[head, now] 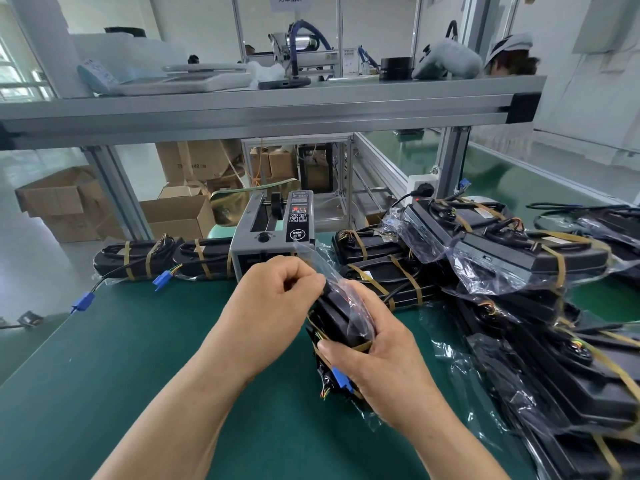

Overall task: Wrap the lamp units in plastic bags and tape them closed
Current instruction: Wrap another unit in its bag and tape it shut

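Note:
A black lamp unit with coloured wires and a blue connector stands tilted over the green bench, inside a clear plastic bag. My right hand grips the unit's lower half, thumb across its front. My left hand pinches the bag's loose top end at the unit's upper edge. A grey tape dispenser stands just behind my hands.
Bagged and taped lamp units pile up on the right. Two taped units lie at the back left, blue connectors trailing. The green bench runs left of my arms. An aluminium shelf crosses overhead; cardboard boxes stand on the floor behind.

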Tool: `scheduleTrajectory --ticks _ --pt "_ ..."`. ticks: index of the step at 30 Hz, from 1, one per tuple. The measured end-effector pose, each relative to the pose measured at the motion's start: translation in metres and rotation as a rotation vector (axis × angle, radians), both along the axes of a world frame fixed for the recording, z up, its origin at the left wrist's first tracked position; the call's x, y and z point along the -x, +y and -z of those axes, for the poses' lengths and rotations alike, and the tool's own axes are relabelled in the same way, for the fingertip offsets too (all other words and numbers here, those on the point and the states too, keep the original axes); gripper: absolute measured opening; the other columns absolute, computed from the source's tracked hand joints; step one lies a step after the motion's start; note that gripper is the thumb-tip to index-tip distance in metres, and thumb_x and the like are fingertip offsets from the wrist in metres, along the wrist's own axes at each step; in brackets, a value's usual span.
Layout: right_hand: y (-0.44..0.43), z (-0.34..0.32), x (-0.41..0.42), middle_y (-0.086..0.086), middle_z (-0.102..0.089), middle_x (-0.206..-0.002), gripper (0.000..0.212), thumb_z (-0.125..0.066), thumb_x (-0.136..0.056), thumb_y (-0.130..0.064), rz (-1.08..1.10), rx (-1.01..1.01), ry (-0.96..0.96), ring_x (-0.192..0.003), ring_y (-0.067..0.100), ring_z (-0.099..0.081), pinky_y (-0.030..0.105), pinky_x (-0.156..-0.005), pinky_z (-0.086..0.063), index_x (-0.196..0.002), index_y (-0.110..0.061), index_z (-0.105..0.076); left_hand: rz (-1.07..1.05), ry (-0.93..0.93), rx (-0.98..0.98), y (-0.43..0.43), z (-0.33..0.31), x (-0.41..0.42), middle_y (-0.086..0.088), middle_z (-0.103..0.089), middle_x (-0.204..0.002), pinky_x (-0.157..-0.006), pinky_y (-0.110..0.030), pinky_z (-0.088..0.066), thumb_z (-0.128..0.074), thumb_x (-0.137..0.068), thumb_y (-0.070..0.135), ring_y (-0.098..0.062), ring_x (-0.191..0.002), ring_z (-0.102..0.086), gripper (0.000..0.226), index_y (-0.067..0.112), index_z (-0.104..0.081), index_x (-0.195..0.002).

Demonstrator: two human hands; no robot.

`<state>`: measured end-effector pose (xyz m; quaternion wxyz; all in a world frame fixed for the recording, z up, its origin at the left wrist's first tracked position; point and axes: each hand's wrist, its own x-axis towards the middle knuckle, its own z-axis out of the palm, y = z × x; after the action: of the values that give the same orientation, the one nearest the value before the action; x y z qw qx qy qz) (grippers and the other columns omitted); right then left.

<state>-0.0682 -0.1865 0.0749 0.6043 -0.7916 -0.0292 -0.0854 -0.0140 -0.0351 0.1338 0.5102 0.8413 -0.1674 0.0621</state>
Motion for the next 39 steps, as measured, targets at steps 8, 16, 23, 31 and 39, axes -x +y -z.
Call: scheduleTrajectory --ticks 8,16,23,31,39 --pt "0.0004 -0.0008 0.0005 -0.006 -0.072 -0.098 0.057 -0.071 -0.079 -0.019 -0.013 -0.013 0.009 -0.09 0.024 -0.066 0.042 -0.085 -0.058 -0.123 -0.051 -0.054 -0.01 0.026 -0.018 -0.0015 -0.0004 -0.0032 0.007 -0.058 -0.058 -0.051 -0.016 -0.041 -0.062 -0.09 0.028 -0.005 -0.053 -0.046 0.022 0.018 -0.067 -0.07" --pt "-0.0003 -0.0006 0.0006 -0.01 -0.072 -0.097 0.058 -0.073 -0.082 -0.017 -0.013 -0.003 0.013 -0.089 0.019 -0.066 0.035 -0.084 -0.058 -0.121 -0.054 -0.054 -0.001 0.008 -0.082 -0.002 0.0008 -0.0072 0.011 -0.054 -0.053 -0.044 -0.014 -0.036 -0.062 -0.088 0.028 -0.003 -0.046 -0.041 0.022 0.016 -0.065 -0.07" --pt "0.0029 0.0016 0.0 -0.014 -0.072 -0.1 0.059 -0.069 -0.072 -0.029 -0.002 -0.014 0.005 -0.087 0.016 -0.068 0.039 -0.085 -0.059 -0.119 -0.061 -0.051 -0.015 0.008 -0.089 -0.0027 0.0018 -0.008 0.003 -0.061 -0.062 -0.049 -0.014 -0.04 -0.063 -0.086 0.031 -0.002 -0.051 -0.046 0.018 0.02 -0.066 -0.072" --pt "0.0014 0.0022 -0.0007 -0.012 -0.072 -0.1 0.062 -0.073 -0.08 -0.02 0.005 0.003 0.01 -0.087 0.016 -0.068 0.038 -0.084 -0.06 -0.121 -0.06 -0.051 -0.027 0.013 -0.064 -0.0015 0.0016 -0.0086 0.01 -0.056 -0.056 -0.047 -0.012 -0.038 -0.063 -0.087 0.03 -0.003 -0.048 -0.043 0.021 0.019 -0.067 -0.07" --pt "0.0022 0.0027 -0.0011 -0.011 -0.072 -0.103 0.061 -0.072 -0.077 -0.023 0.007 -0.006 0.013 -0.089 0.017 -0.069 0.042 -0.085 -0.059 -0.123 -0.057 -0.052 -0.023 0.017 -0.088 -0.0017 0.0032 -0.0088 0.005 -0.058 -0.056 -0.046 -0.013 -0.039 -0.065 -0.085 0.031 -0.003 -0.048 -0.045 0.015 0.024 -0.067 -0.072"
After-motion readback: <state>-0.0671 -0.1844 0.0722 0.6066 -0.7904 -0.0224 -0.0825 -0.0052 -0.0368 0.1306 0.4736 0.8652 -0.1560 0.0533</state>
